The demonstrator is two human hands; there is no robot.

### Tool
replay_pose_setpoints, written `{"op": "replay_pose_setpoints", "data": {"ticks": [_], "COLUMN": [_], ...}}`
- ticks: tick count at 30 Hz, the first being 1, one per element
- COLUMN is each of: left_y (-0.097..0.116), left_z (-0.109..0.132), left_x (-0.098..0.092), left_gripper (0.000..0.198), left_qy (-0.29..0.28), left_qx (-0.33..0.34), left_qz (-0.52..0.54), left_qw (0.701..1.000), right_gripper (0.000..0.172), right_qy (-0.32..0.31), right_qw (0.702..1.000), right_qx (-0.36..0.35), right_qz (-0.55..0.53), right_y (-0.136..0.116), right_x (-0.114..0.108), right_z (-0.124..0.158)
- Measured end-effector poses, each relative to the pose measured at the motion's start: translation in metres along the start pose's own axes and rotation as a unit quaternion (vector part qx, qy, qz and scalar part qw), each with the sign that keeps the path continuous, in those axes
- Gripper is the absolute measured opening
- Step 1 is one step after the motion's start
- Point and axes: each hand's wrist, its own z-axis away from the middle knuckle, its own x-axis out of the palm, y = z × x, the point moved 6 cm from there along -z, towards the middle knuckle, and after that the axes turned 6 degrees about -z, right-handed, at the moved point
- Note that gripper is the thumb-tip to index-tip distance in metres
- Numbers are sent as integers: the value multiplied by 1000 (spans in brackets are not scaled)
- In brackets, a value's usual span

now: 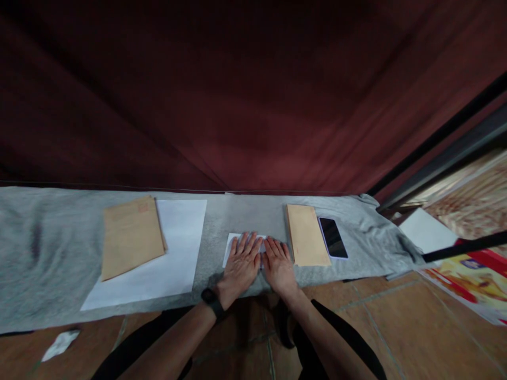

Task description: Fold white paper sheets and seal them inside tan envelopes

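Note:
My left hand (242, 264) and my right hand (278, 265) lie flat side by side, fingers stretched out, pressing on a small folded white paper (231, 245) on the grey cloth (47, 253). Most of that paper is hidden under my palms. A black watch sits on my left wrist. Just right of my right hand lies a stack of brown envelopes (306, 234), and beside it a dark phone (333, 237), screen up.
To the left, a brown envelope (130, 235) lies on a stack of white sheets (174, 253). A dark red curtain (237, 95) hangs behind the cloth. A crumpled paper scrap (60, 344) lies on the tiled floor; printed papers (467, 274) lie at right.

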Motion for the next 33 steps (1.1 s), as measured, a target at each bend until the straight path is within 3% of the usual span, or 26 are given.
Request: {"op": "replay_pose_setpoints", "data": {"ticks": [10, 23, 33], "left_y": [-3, -7, -7], "left_z": [-2, -3, -3], "left_x": [5, 10, 7], "left_gripper": [57, 59, 54], "left_qy": [14, 11, 15], "left_qx": [3, -39, -31], "left_qz": [-1, -21, -3], "left_qw": [1000, 999, 999], "right_gripper": [49, 48, 49], "right_qy": [-20, -12, -24], "right_qw": [998, 999, 998], "right_qx": [9, 6, 25], "right_qz": [54, 45, 52], "right_y": [-4, -1, -4], "right_x": [5, 7, 8], "right_z": [-2, -3, -5]}}
